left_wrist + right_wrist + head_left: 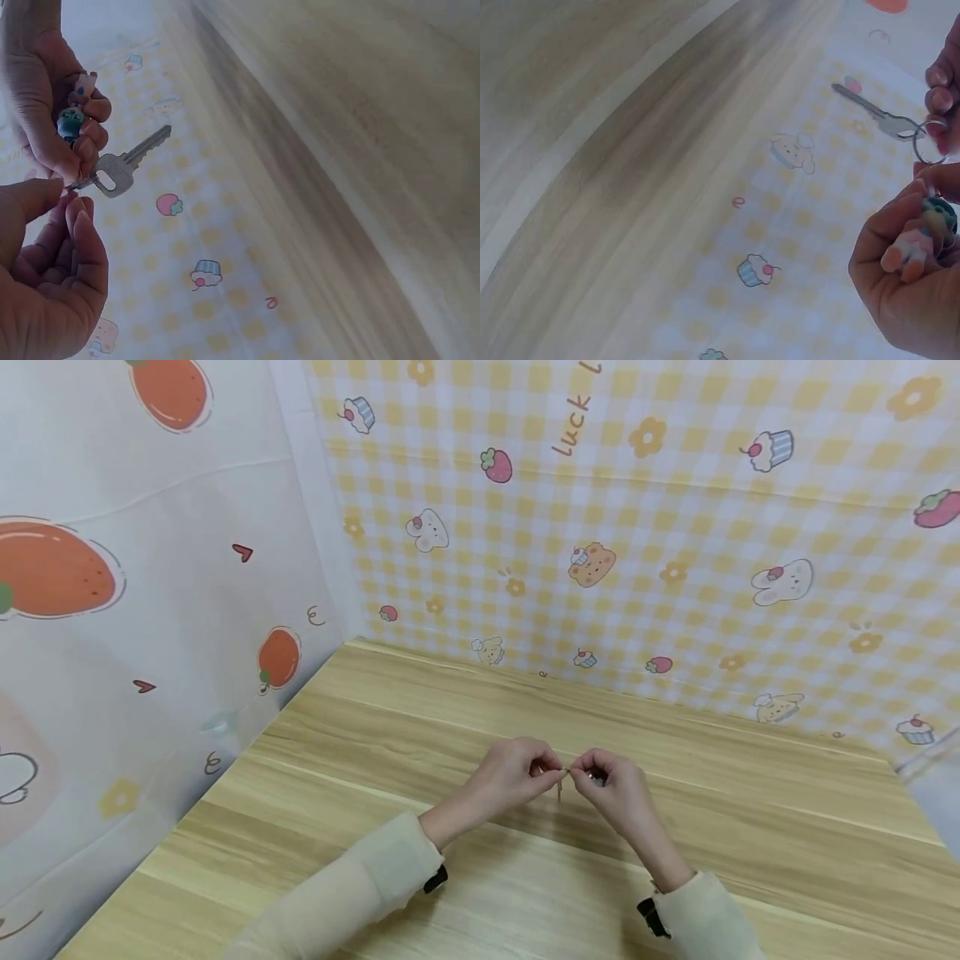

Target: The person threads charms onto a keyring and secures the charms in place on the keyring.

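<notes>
Over the table, the fingertips of my left hand (516,772) pinch a thin metal key ring (930,142). A silver key (116,172) hangs from that ring, its blade pointing away from both hands. My right hand (621,789) meets the left one fingertip to fingertip at the ring. Its curled fingers hold a small figurine charm (915,247), pink and white with a teal part, against the palm. Where the charm joins the ring is hidden by the fingers.
A wood-grain table (420,710) lies beneath both hands. Behind it hangs a yellow checked cloth (525,510) with printed cartoons, and a white printed cloth (187,610) closes off the left side.
</notes>
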Available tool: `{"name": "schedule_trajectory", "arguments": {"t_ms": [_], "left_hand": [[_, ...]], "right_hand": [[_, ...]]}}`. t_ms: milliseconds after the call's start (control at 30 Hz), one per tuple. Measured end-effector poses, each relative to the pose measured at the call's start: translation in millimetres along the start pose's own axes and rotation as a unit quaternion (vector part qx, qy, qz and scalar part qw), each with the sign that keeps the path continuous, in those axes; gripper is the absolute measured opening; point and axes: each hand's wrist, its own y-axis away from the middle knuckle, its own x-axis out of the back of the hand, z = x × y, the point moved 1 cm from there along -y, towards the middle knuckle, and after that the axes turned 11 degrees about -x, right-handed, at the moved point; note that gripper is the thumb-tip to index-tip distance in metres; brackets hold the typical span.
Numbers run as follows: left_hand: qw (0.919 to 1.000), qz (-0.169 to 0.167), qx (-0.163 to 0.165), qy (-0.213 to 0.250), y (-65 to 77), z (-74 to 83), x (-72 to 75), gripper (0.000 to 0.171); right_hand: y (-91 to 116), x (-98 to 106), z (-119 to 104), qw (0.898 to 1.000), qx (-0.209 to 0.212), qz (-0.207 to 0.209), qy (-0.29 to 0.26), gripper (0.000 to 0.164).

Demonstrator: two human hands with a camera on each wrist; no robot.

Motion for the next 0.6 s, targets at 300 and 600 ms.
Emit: {"name": "schedule_trajectory", "arguments": {"t_ms": [300, 600], "left_hand": [[0.9999, 0.013, -0.007, -0.003, -2.9, 4.4, -5.2, 0.007], [0.9843, 0.065, 0.024, 0.162, 0.7, -4.3, -13.0, 0.006]], "right_hand": [[2.8, 3.0, 5.5, 0.999, -0.004, -0.009, -0.034, 0.007], [3.7, 10.1, 11.1, 0.977, -0.102, -0.071, -0.173, 0.017]]}}
